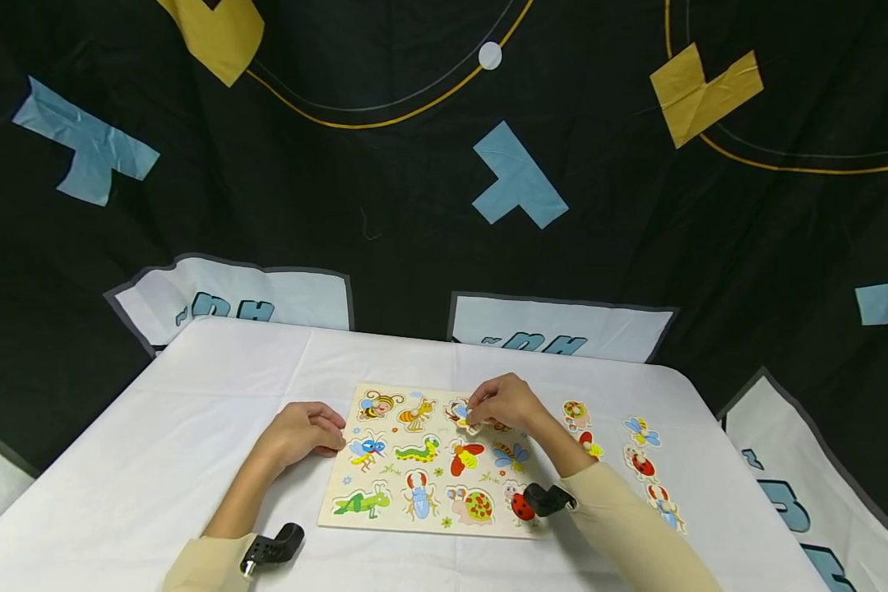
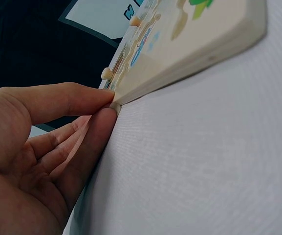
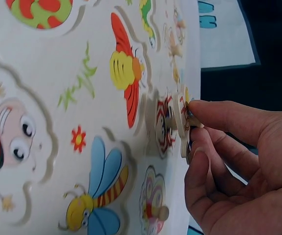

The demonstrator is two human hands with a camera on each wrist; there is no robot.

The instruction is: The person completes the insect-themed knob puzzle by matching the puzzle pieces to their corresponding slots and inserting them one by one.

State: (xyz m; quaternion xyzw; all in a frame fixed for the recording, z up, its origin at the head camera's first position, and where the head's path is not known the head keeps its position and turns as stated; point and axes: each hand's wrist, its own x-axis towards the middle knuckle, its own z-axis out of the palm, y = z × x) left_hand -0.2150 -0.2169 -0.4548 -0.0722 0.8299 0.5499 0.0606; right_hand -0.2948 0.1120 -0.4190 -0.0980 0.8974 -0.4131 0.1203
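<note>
A wooden peg puzzle board with insect pictures lies on the white table. My left hand is at its left edge; in the left wrist view, thumb and index finger pinch that edge. Over the top row, my right hand pinches a puzzle piece by its knob, the piece tilted nearly edge-on in the right wrist view. Right beside it is a spider picture on the board. Nearby, a butterfly piece with a wooden knob sits in the top row, partly hidden by my hand in the head view.
Loose pieces lie right of the board: a snail, a red-and-yellow insect, a bee, a ladybird and a stag beetle. Behind the table hangs a black cloth.
</note>
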